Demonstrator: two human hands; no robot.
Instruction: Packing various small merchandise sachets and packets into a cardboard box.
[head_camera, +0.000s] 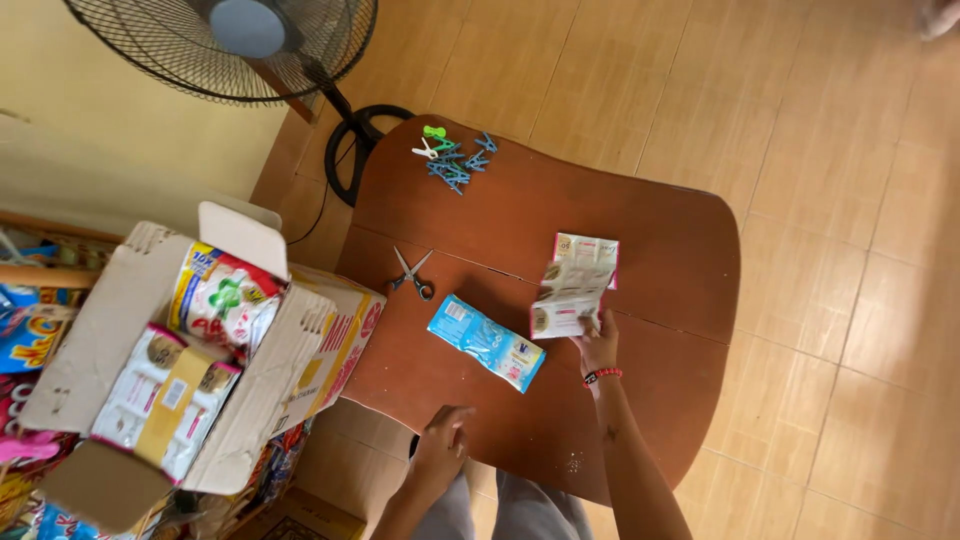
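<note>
My right hand (598, 347) pinches the near end of a white and pink strip of sachets (573, 285) that lies on the brown wooden table (650, 230). Just to its left a strip of blue sachets (487, 342) lies flat. My left hand (443, 446) hovers at the table's near edge with fingers loosely curled, holding nothing. A pair of scissors (413, 274) rests shut on the table, left of the blue strip.
A small pile of blue, green and white clothes pegs (454, 158) sits at the table's far side. An open cardboard box (170, 350) holding packaged goods stands to the left. A standing fan (240, 40) is behind it on the tiled floor.
</note>
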